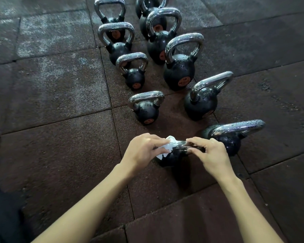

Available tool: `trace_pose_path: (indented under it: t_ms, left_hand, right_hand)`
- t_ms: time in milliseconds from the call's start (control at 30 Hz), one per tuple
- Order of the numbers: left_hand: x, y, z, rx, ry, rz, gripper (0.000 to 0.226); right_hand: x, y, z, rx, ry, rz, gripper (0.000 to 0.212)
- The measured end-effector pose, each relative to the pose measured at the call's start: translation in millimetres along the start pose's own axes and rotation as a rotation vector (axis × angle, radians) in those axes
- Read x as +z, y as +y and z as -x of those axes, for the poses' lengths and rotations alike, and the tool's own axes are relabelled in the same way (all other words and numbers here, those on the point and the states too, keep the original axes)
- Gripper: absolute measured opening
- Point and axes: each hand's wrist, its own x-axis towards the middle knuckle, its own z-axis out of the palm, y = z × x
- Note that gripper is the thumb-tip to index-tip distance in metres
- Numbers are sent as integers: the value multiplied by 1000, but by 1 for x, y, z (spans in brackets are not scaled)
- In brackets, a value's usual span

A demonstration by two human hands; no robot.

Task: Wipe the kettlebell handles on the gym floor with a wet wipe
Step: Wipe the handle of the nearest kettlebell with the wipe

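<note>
Head view: the nearest kettlebell [172,159] stands on the rubber floor tiles [60,146], directly between and beneath the two hands. Its chrome handle [182,143] is spanned by both hands. The wet wipe [169,146], white and crumpled, is held in the curled fingers of the left hand [144,151] and pressed against the left end of the handle. The right end of the handle is pinched between the thumb and fingers of the right hand [212,155]. A second kettlebell [230,139] stands just beyond the right hand. Further kettlebells [179,74] are arranged in two rows beyond the hands, apart from them.
</note>
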Motion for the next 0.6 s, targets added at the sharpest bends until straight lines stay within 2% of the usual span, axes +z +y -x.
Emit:
trace_pose_path:
  t_ms: [133,300,467,600]
  left_hand:
    - [22,1,2,-94,90,158,29]
    - [57,-7,22,-286,194,300,27]
    - [66,8,15,-280,311,337,26]
    - [79,3,18,-453,385,415,30]
  right_hand:
    - [-8,13,0,-62,-8,30,34]
    - [-11,23,2,-36,18,51,37]
    - [-15,26,5,16,20,18,39]
    - [-13,14,7,15,21,-26,36]
